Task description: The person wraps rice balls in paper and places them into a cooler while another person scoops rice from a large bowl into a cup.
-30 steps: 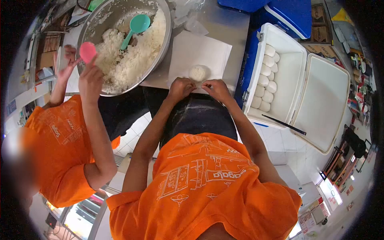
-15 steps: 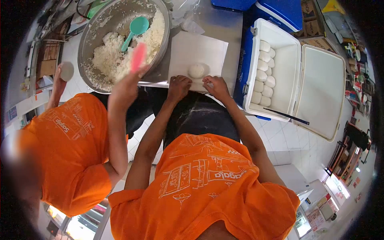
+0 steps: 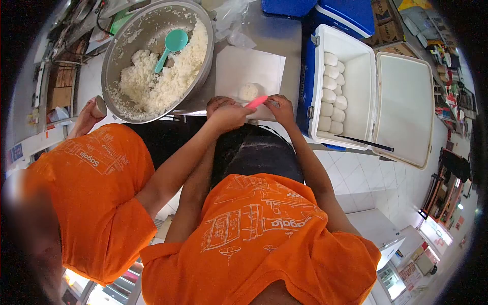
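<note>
A small rice ball (image 3: 249, 91) lies on a white sheet (image 3: 249, 66) on the steel counter. My right hand (image 3: 280, 108) pinches the sheet's near edge, just right of the ball. My left hand (image 3: 217, 100) rests curled at the same edge and is mostly covered by a co-worker's hand (image 3: 230, 116). That hand reaches across from the left and holds a pink scoop (image 3: 256, 101) right in front of the ball.
A big metal bowl (image 3: 113, 56) of cooked rice with a teal scoop (image 3: 170, 43) stands left of the sheet. At right, an open blue cooler (image 3: 366, 96) holds several white rice balls (image 3: 331, 89). The co-worker's other hand holds a small cup (image 3: 100, 107).
The co-worker's arm swung from the rice bowl across to my sheet, bringing the pink scoop down beside the rice ball and over my left hand. My hands stayed at the sheet's edge.
</note>
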Demonstrator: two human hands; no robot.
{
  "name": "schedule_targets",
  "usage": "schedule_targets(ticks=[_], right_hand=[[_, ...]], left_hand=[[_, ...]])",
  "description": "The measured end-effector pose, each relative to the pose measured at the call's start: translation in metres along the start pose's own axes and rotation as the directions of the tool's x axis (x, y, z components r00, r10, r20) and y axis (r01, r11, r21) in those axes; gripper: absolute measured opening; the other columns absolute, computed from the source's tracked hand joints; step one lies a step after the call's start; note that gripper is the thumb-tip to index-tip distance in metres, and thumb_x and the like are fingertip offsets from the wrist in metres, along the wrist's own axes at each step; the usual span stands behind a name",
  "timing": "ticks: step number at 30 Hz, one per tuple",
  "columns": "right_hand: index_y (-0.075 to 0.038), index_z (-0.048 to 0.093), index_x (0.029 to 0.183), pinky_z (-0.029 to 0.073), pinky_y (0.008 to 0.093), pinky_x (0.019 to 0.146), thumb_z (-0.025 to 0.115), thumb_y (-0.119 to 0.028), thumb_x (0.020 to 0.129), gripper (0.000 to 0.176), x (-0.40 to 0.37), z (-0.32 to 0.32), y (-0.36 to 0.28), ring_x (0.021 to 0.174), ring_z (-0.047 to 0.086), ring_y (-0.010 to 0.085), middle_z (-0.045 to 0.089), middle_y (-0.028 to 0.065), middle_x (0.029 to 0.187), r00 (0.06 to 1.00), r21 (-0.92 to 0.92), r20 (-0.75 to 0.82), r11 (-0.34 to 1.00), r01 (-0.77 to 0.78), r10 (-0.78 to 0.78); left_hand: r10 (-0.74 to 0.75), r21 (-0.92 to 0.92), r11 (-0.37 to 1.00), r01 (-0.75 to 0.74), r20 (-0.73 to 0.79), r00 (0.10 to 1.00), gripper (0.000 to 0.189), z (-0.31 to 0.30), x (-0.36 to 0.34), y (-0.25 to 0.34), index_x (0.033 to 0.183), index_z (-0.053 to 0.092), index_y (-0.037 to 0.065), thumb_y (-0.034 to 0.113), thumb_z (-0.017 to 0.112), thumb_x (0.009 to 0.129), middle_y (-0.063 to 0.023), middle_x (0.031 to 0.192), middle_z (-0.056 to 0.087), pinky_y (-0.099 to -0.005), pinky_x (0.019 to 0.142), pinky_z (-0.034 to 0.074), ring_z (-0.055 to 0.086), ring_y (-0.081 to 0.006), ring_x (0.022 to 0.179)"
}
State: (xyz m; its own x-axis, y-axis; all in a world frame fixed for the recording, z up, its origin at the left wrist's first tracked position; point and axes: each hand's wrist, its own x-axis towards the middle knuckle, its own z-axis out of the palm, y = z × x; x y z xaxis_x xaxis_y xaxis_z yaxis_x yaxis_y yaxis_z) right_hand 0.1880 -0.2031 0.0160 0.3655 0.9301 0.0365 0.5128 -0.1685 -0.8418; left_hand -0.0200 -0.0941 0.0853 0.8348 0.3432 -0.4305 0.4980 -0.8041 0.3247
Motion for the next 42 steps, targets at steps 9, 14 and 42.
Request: schedule_targets(ticks=[9, 14, 42], right_hand=[[-0.006, 0.074, 0.088, 0.051, 0.0400, 0.084, 0.074, -0.017, 0.081, 0.013, -0.027, 0.001, 0.018, 0.092, 0.066, 0.0279, 0.072, 0.0116, 0.094, 0.997, 0.041, 0.056, 0.997, 0.058, -0.061], [-0.007, 0.073, 0.087, 0.049, 0.0414, 0.085, 0.074, -0.021, 0.081, 0.015, -0.028, 0.001, 0.018, 0.092, 0.065, 0.0305, 0.072, 0.0108, 0.094, 0.995, -0.034, 0.065, 0.996, 0.077, -0.074], [-0.007, 0.073, 0.091, 0.050, 0.0420, 0.084, 0.074, -0.028, 0.084, 0.022, -0.021, 0.006, 0.037, 0.091, 0.064, 0.0309, 0.070, 0.0114, 0.095, 0.993, -0.096, 0.108, 0.995, -0.033, 0.043]], left_hand=[[0.558, 0.701, 0.585, -0.409, 0.019, 0.830, 0.033, 0.066, 0.023, -0.011, 0.123, 0.058, 0.007, 0.028, 0.045, 0.101, -0.0128, 0.093, 0.067, -0.0327, 0.073, 0.051, 0.066, -0.0243, 0.084], [0.498, 0.985, 0.049, -0.166, 0.120, 0.859, 0.028, 0.023, 0.006, 0.017, 0.122, 0.057, 0.003, 0.019, 0.049, 0.099, -0.0101, 0.088, 0.068, -0.0284, 0.069, 0.052, 0.066, -0.0188, 0.082], [0.528, 0.988, 0.094, -0.120, 0.053, 0.848, 0.043, -0.010, 0.009, 0.030, 0.132, 0.053, 0.001, 0.018, 0.055, 0.093, -0.0142, 0.080, 0.069, -0.0289, 0.073, 0.052, 0.065, -0.0161, 0.072]])
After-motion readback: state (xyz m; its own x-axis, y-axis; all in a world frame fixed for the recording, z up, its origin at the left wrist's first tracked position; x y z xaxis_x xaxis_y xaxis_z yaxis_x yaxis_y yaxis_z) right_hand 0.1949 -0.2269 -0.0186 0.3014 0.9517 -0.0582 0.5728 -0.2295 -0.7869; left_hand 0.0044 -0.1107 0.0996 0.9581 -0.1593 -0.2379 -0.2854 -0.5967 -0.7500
